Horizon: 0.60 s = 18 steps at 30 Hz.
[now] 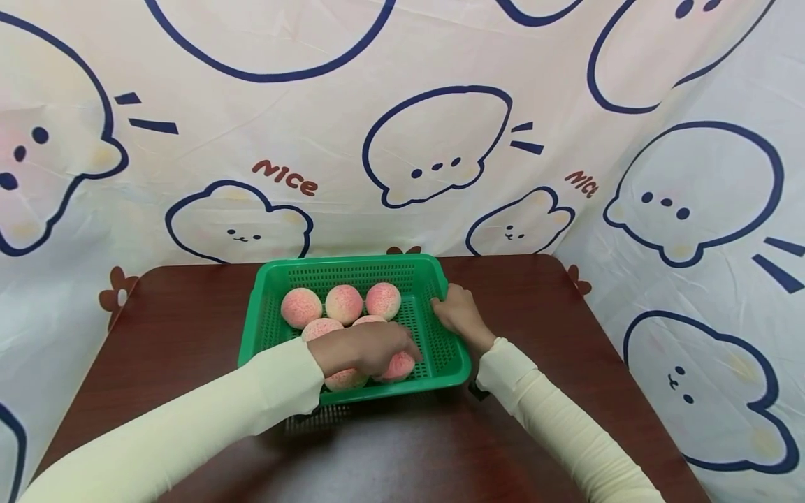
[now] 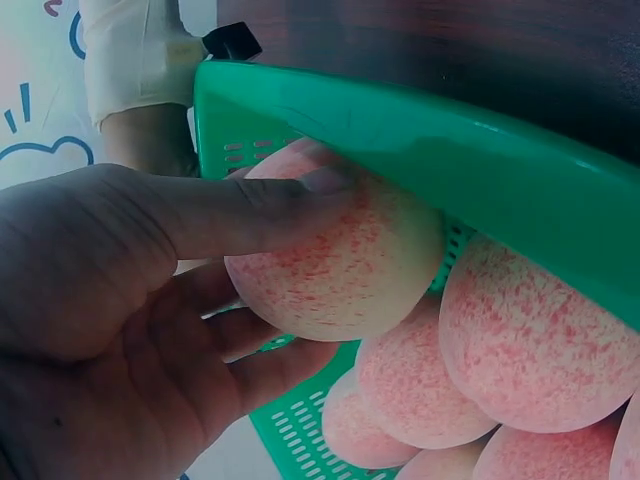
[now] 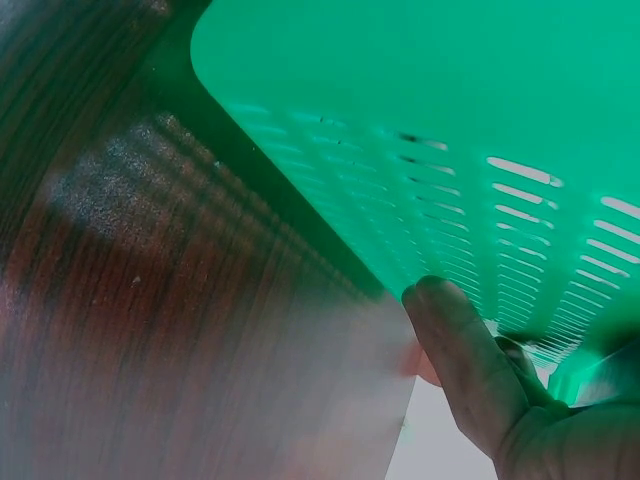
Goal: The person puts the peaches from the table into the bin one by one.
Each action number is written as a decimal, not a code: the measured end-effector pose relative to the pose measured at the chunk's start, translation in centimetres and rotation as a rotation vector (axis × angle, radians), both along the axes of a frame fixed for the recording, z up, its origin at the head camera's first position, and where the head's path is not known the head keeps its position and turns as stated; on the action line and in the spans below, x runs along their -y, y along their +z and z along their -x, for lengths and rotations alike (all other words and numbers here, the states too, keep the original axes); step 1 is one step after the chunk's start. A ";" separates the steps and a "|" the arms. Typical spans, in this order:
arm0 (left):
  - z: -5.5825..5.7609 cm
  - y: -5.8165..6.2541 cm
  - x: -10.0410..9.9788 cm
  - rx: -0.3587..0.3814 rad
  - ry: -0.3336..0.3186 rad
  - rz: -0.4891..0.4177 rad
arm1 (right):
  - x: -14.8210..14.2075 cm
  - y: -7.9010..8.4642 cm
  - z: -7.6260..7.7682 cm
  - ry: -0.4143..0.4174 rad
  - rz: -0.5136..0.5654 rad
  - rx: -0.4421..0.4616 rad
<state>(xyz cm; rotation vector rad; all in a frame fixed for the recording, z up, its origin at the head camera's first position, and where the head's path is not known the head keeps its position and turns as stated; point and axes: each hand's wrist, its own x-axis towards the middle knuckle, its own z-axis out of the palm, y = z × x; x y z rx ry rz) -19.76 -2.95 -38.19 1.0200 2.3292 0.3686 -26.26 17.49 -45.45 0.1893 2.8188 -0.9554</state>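
My left hand [image 1: 371,347] reaches into a green plastic basket [image 1: 352,261] at its front right. In the left wrist view, its thumb and fingers grip a round pink-and-cream peach [image 2: 350,265] beside the basket wall. Several more peaches [image 1: 344,304] fill the left and middle of the basket; the left hand and sleeve hide some of them. My right hand [image 1: 462,316] holds the basket's right rim, and in the right wrist view a finger [image 3: 455,345] lies along the slotted outer wall.
The basket stands on a dark brown wooden table [image 1: 503,447]. Behind and beside the table hangs a white cloth [image 1: 339,230] with blue cartoon outlines.
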 end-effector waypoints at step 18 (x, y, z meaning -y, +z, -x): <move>0.5 -2.2 -1.0 -0.073 -0.057 0.064 | 0.1 0.3 0.0 -0.015 -0.007 0.013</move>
